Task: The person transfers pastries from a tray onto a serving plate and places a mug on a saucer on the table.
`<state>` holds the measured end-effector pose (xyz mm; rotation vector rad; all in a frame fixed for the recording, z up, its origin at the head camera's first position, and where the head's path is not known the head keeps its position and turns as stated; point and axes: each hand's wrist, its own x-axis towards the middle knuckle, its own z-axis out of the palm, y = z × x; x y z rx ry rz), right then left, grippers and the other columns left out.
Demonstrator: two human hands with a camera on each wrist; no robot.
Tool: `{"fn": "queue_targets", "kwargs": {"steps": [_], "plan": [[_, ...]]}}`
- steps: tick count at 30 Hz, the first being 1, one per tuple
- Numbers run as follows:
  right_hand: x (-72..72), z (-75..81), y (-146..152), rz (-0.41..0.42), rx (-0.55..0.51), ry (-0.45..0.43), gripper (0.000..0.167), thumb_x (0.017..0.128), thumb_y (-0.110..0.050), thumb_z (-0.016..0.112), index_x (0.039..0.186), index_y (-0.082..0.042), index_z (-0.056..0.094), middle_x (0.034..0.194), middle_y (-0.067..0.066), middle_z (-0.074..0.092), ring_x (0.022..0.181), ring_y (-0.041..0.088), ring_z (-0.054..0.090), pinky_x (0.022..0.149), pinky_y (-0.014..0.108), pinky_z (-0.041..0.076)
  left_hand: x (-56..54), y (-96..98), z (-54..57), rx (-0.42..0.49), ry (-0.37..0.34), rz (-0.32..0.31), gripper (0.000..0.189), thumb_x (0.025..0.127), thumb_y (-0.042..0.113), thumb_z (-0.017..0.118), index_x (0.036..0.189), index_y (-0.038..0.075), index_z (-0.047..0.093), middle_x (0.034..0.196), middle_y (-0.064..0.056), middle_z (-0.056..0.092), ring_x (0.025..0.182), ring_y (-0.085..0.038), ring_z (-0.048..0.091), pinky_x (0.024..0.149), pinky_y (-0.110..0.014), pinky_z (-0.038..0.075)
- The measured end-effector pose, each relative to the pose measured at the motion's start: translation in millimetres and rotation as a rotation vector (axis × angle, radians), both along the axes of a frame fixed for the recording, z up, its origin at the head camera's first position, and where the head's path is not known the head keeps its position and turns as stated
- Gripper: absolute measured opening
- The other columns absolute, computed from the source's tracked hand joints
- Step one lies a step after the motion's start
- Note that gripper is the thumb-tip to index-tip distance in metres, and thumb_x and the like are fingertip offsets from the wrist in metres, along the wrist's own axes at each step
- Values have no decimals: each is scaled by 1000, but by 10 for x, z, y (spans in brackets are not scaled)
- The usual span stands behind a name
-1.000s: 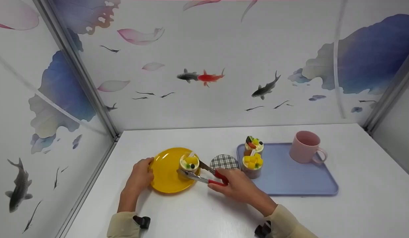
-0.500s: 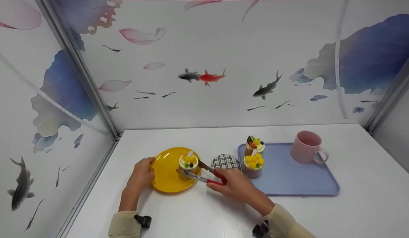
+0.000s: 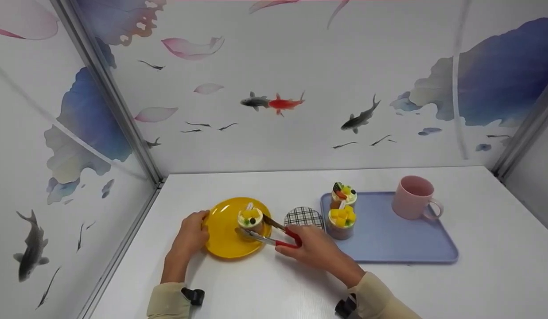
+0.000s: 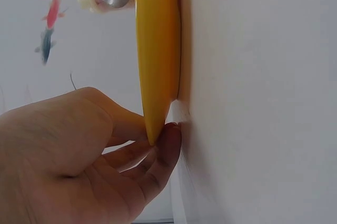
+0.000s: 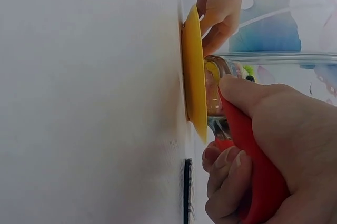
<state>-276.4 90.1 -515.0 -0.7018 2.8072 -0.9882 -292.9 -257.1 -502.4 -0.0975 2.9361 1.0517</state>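
On the left side of the table, my left hand [image 3: 194, 235] pinches the rim of a yellow plate [image 3: 220, 241], thumb above and fingers beneath in the left wrist view. My right hand [image 3: 316, 246] grips metal tongs [image 3: 265, 239] by their red handles [image 5: 253, 166]. The tong ends lie on either side of a dessert cup [image 3: 250, 220] topped with cream, yellow fruit and a dark berry. That cup stands upright at the right part of the plate; in the right wrist view its base appears to touch the plate.
A checked round coaster [image 3: 304, 216] lies between plate and tray. At the left edge of the blue tray [image 3: 398, 243] stand a mango-topped dessert cup [image 3: 342, 221] and a strawberry-topped one [image 3: 343, 195]. A pink mug [image 3: 413, 198] stands at the tray's back right. Printed walls border the table.
The dessert cup between the tongs has shifted slightly left on the plate, and the right hand with the tongs has moved left with it. The left hand keeps its hold on the plate.
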Motion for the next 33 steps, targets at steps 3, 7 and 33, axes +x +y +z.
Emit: {"fn": "queue_targets", "kwargs": {"steps": [3, 7, 33], "plan": [[11, 5, 21, 23, 5, 40, 50, 95, -59, 78, 120, -16, 75, 74, -7, 58, 69, 11, 52, 57, 22, 38, -7, -15, 1, -9, 2, -5, 53, 106, -4, 55, 159, -6, 47, 156, -26, 56, 148, -43, 53, 129, -59, 39], [34, 18, 67, 35, 15, 70, 48, 95, -59, 78, 117, -16, 76, 73, -9, 57, 67, 10, 51, 56, 21, 38, -20, -20, 3, -16, -11, -1, 54, 106, -4, 55, 159, -5, 47, 158, -26, 55, 150, -43, 51, 129, -59, 38], [-84, 4, -103, -65, 23, 93, 55, 94, -58, 79, 127, -14, 74, 78, -7, 58, 71, 12, 52, 60, 22, 39, -31, 4, 4, -7, -2, -4, 54, 105, -6, 55, 159, -6, 47, 157, -26, 56, 149, -43, 52, 129, -58, 39]]}}
